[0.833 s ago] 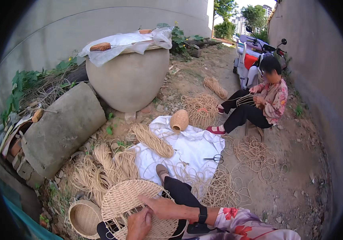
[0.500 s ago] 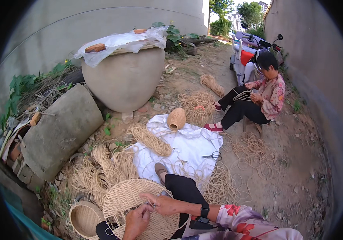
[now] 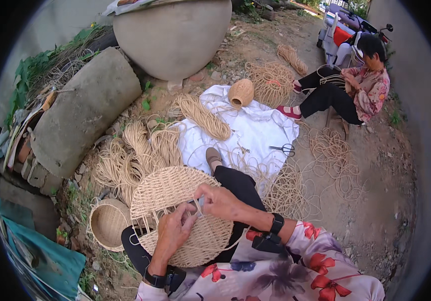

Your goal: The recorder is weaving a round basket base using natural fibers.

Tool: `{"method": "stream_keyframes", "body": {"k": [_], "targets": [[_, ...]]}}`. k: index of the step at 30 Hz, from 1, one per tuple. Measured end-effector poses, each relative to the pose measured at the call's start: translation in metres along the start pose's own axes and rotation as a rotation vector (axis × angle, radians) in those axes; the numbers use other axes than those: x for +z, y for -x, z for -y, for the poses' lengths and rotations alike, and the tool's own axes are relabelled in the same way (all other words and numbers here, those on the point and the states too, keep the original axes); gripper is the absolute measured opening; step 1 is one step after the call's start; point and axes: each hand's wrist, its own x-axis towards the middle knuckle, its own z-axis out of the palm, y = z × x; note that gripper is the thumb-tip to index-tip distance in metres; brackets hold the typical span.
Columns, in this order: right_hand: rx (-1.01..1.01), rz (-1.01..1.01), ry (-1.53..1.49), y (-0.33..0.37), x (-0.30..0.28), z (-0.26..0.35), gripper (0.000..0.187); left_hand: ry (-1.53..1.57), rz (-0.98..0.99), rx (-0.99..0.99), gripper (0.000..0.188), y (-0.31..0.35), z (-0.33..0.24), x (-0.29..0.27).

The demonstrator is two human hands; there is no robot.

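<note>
On my lap lies a round, flat woven piece [image 3: 167,184] of tan cord, with an open gap across its middle where bare cross strands show. My left hand [image 3: 174,232] is closed at the gap's near edge, thumb and forefinger pinching a strand of cord. Just right of it, my right hand [image 3: 221,201] is closed too, its bent fingers over the same gap, gripping a strand [image 3: 199,207] that runs between the hands. What lies deeper inside its fingers is hidden. A loose cord end sticks out at the piece's lower right edge.
Beside my left knee sits a small round basket [image 3: 109,224]. Cord bundles [image 3: 137,155] and a white cloth [image 3: 255,128] lie ahead, with a woven vase shape [image 3: 241,93] and scissors [image 3: 286,149]. A co-worker [image 3: 366,83] sits far right, handling cord.
The view has tipped downward, so everything sits higher in it and more of my lap shows. My right hand has shifted slightly across the gap; both hands stay on the woven piece.
</note>
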Motion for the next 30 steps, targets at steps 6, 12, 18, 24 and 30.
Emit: {"method": "stream_keyframes", "body": {"k": [6, 12, 18, 24, 30], "targets": [[0.35, 0.13, -0.559, 0.013, -0.067, -0.01, 0.018, 0.234, -0.084, -0.05, 0.024, 0.002, 0.015, 0.001], [0.087, 0.098, -0.13, 0.022, -0.051, -0.03, 0.017, 0.214, -0.029, -0.027, 0.023, 0.003, 0.017, 0.0], [0.336, -0.058, -0.744, 0.033, -0.06, -0.024, 0.009, 0.151, -0.051, 0.007, 0.019, 0.003, 0.006, 0.0], [0.027, -0.138, -0.524, 0.03, -0.072, -0.012, 0.008, 0.067, -0.273, -0.003, 0.018, -0.009, -0.03, 0.002], [-0.228, -0.044, -0.51, 0.013, -0.071, 0.008, 0.008, 0.606, -0.086, -0.081, 0.031, -0.029, -0.05, 0.029]]}}
